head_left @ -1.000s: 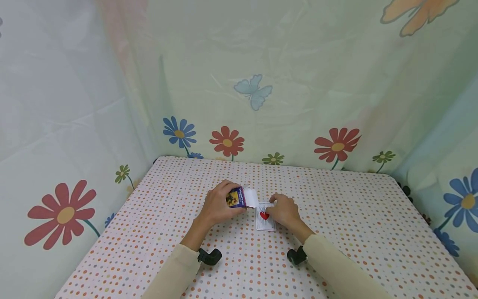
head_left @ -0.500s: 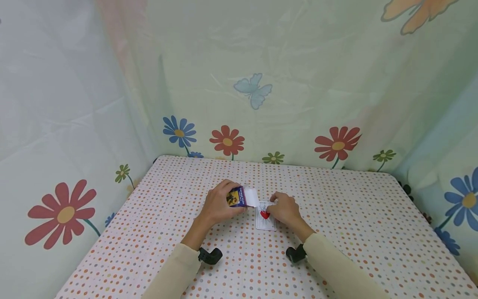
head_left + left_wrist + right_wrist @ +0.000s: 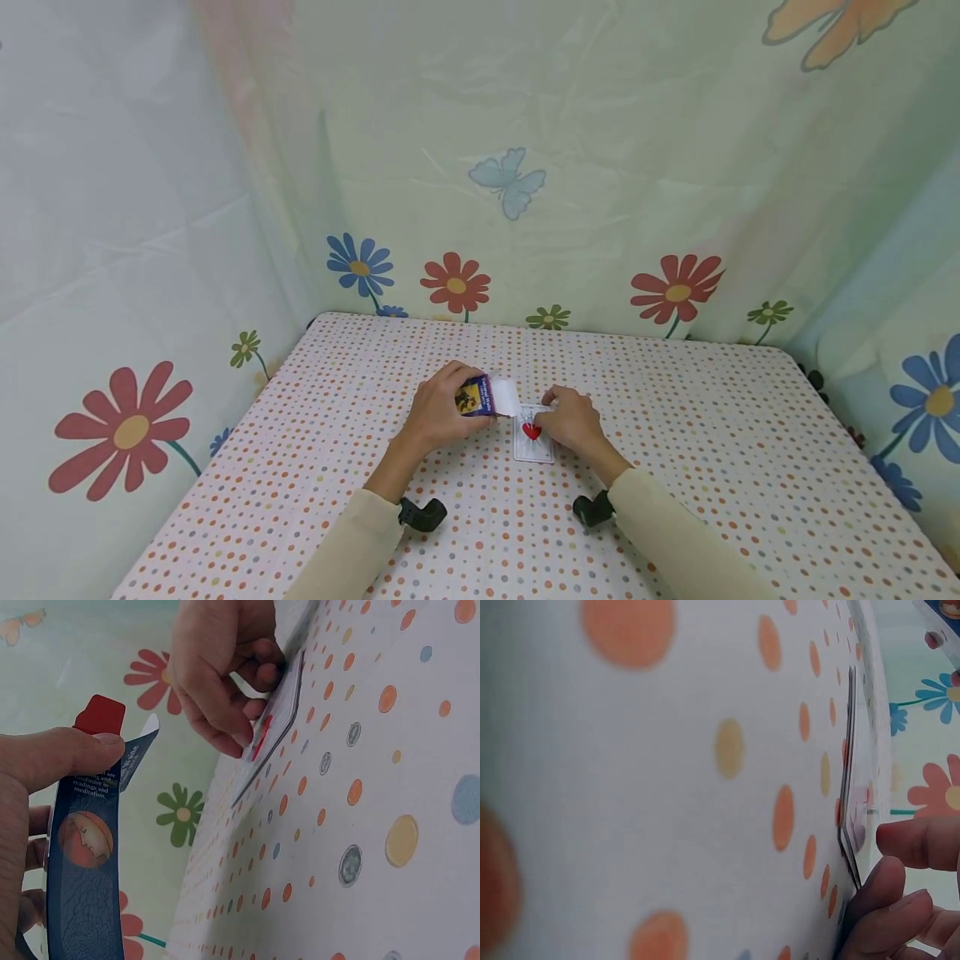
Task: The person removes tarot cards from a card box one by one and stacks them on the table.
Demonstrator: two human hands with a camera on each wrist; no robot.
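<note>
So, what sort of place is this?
Probably a makeshift recording booth: pale curtains printed with flowers and butterflies enclose three sides of a table under a white polka-dot cover, and black wrist-worn cameras suggest filming.

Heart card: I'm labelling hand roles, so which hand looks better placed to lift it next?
Probably the right hand: it is right at the card, with no other thing visible in it. The left hand is occupied, gripping the box.
</note>
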